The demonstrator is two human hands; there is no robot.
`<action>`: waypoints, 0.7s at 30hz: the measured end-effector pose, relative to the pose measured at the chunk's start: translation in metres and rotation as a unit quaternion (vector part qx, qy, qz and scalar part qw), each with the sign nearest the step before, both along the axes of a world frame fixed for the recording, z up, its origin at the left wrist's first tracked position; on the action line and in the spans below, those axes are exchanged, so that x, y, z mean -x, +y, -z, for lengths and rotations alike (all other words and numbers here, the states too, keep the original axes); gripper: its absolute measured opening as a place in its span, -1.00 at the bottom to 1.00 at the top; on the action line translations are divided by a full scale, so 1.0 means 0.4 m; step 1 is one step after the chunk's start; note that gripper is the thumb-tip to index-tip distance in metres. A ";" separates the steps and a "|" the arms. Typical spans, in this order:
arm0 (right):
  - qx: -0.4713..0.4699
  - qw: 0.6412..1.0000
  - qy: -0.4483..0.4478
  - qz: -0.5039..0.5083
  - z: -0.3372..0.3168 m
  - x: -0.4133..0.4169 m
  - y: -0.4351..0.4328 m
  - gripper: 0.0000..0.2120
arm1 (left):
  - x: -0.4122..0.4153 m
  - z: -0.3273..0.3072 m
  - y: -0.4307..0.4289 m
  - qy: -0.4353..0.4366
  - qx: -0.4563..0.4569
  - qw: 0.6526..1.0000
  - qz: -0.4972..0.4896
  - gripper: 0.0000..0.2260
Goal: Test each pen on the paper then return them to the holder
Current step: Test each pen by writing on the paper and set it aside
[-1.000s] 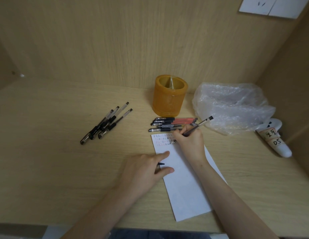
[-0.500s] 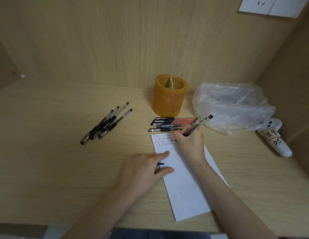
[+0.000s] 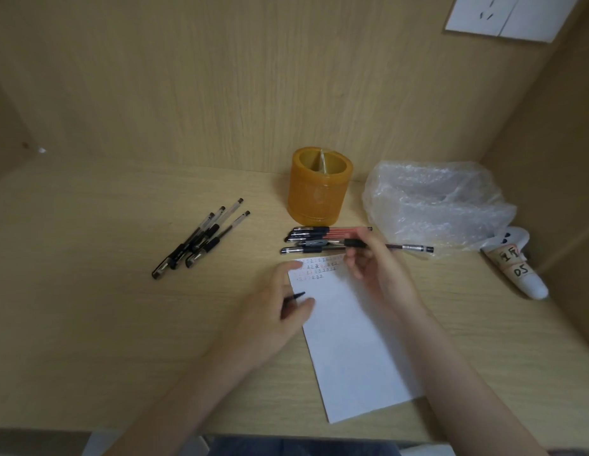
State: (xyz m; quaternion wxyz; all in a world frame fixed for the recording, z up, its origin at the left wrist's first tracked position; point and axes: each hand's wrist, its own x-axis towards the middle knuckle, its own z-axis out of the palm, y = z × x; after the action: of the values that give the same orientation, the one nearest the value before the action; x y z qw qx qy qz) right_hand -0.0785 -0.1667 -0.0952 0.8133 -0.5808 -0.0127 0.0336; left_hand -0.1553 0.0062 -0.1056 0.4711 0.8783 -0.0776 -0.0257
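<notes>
With the right hand (image 3: pixel 375 268) gripping the pen (image 3: pixel 405 247) and the left hand (image 3: pixel 273 314) pinching its cap (image 3: pixel 298 295), a crooked push together could smear ink on the paper (image 3: pixel 352 340).

In front of the amber-yellow translucent cylindrical holder (image 3: pixel 320 187): red-barrelled black-capped pens (image 3: pixel 339 230), a dark-barrelled black-gripped pen (image 3: pixel 405 247), a small black pen cap (image 3: pixel 298 295), and a white paper sheet (image 3: pixel 352 340) with tiny red and black marks.

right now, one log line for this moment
right hand: holds dark slim pen level, tip off white paper sheet | left hand: pinches black pen cap | amber round holder: upright
</notes>
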 end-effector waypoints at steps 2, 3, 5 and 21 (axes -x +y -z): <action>-0.034 0.998 0.043 -0.034 -0.007 0.029 0.011 -0.82 | -0.003 -0.007 0.008 0.017 0.082 0.996 0.016 -0.62; -0.029 0.997 0.051 -0.049 -0.008 0.047 0.017 -0.84 | -0.005 -0.009 0.012 0.010 0.094 0.995 0.030 -0.61; 0.001 0.997 0.045 -0.070 -0.008 0.082 0.027 -0.85 | -0.011 -0.006 0.018 -0.003 0.095 0.994 0.053 -0.58; 0.143 0.986 0.007 -0.085 -0.026 0.119 0.028 -0.76 | 0.000 0.000 0.023 0.031 0.071 0.991 0.105 -0.41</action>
State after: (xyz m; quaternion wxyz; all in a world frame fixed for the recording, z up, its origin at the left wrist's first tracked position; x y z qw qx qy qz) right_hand -0.1261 -0.1555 -0.0846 0.7163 -0.6875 -0.0510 0.1081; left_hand -0.1552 0.0154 -0.1054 0.5290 0.8284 -0.1568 -0.0966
